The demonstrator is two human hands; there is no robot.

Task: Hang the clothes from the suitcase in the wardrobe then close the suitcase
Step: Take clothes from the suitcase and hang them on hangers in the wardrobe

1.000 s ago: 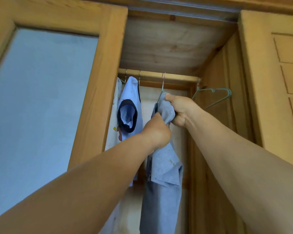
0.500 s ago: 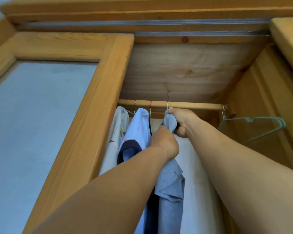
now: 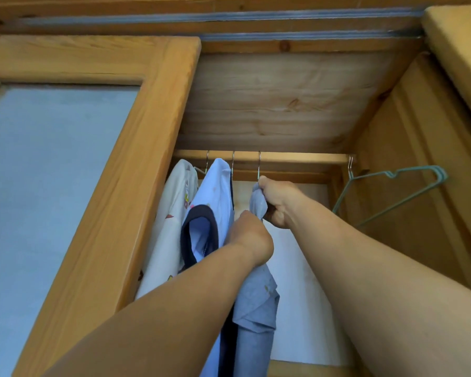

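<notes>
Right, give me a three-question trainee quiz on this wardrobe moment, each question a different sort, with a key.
1. True or false: the grey shirt has its hanger hook over the wooden rail.
2. Multiple choice: which hand grips the grey shirt at its top, just under the hook? A) the left hand B) the right hand C) neither
3. Fill the blank: the empty green hangers hang at the ____ end of the rail, as seen in the head view.

Key: 1 true; 2 B; 3 right.
</notes>
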